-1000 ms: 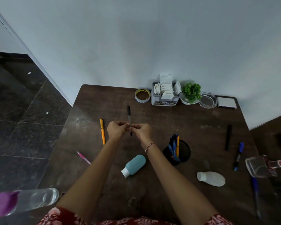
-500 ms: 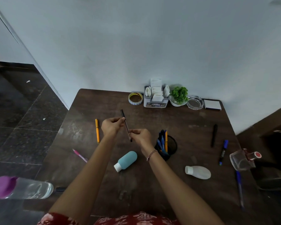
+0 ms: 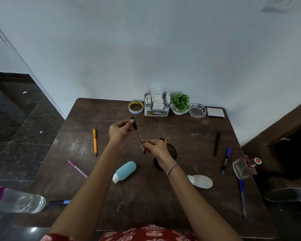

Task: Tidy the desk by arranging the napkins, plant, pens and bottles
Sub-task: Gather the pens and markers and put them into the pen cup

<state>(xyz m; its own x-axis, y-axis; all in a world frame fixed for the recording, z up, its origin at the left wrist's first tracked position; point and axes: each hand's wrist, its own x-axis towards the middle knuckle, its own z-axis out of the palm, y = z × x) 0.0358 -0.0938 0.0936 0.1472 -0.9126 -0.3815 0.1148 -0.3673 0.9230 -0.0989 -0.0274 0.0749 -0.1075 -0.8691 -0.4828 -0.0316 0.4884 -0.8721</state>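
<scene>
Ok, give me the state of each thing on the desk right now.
black pen: held by both hands, left hand, right hand
teal bottle: lying down
white bottle: lying down
pen holder: upright, pens inside
orange pen: loose on desk
napkin holder: stocked
plant: upright

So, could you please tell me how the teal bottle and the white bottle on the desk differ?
The teal bottle has a white cap pointing toward the person; the white bottle is white all over, neck pointing left. The teal one lies between the forearms, the white one right of them. Both lie on their sides, untouched.
</scene>
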